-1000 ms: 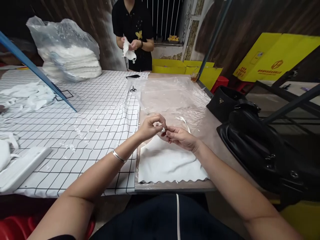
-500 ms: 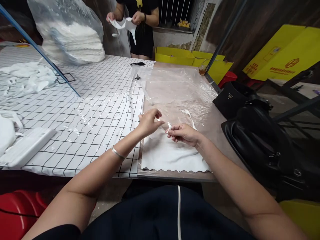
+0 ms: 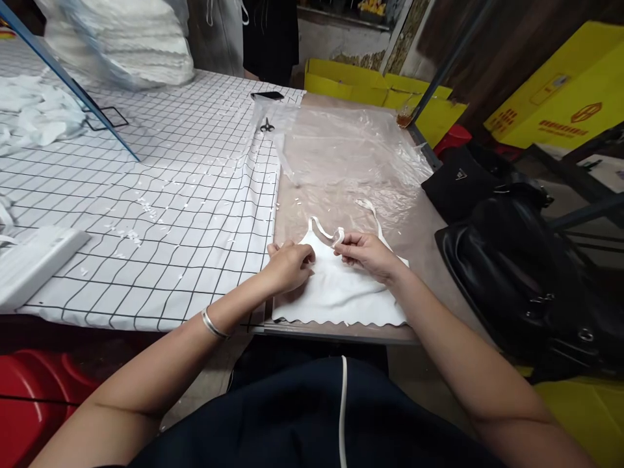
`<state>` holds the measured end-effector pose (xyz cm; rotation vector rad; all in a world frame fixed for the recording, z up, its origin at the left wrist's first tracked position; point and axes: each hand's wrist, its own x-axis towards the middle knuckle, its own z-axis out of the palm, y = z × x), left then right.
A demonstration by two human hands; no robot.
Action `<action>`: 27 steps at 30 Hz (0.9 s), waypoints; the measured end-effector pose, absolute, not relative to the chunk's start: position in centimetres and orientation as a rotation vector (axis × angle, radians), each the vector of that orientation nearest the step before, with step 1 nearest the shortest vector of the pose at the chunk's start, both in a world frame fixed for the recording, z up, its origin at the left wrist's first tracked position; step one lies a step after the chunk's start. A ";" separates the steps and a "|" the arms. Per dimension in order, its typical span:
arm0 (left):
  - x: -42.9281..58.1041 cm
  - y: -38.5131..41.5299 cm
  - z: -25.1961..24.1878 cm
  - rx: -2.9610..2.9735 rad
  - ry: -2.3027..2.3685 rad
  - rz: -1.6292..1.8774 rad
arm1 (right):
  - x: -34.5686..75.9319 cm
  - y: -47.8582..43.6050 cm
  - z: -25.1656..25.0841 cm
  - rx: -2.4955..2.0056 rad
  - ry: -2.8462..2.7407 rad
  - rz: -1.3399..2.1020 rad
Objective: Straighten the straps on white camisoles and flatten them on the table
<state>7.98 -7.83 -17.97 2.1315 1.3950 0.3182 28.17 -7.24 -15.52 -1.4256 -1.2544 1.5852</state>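
Note:
A white camisole (image 3: 341, 292) with thin straps and a scalloped hem lies flat at the table's near edge, hem toward me. My right hand (image 3: 368, 255) pinches the end of its left strap (image 3: 319, 227), which loops up from the top edge. The other strap (image 3: 374, 214) lies loose beyond my right hand. My left hand (image 3: 288, 268) rests at the left side of the camisole, fingers curled in and closed over the fabric. Whatever may be between those fingers is hidden.
Clear plastic sheeting (image 3: 341, 143) covers the table ahead, with small scissors (image 3: 266, 125) and a phone (image 3: 267, 95) near it. White scraps (image 3: 146, 208) dot the checked cloth (image 3: 195, 182). Black bags (image 3: 507, 273) sit at right. A person (image 3: 270, 39) stands across the table.
My left hand has moved down and toward me, away from my right hand, and now lies at the camisole's left side. My right hand still pinches the strap. The view has tilted down.

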 end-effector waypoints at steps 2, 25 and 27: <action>8.0 -8.0 -18.0 2.082 1.396 0.334 | 28.0 -7.6 -15.9 -1.439 -1.419 1.470; 7.9 -8.6 -18.6 1.989 1.309 0.520 | 26.7 -8.8 -17.1 -1.455 -1.797 1.216; 8.1 -8.5 -18.5 1.991 1.308 0.513 | 26.4 -8.8 -17.4 -1.460 -1.749 1.222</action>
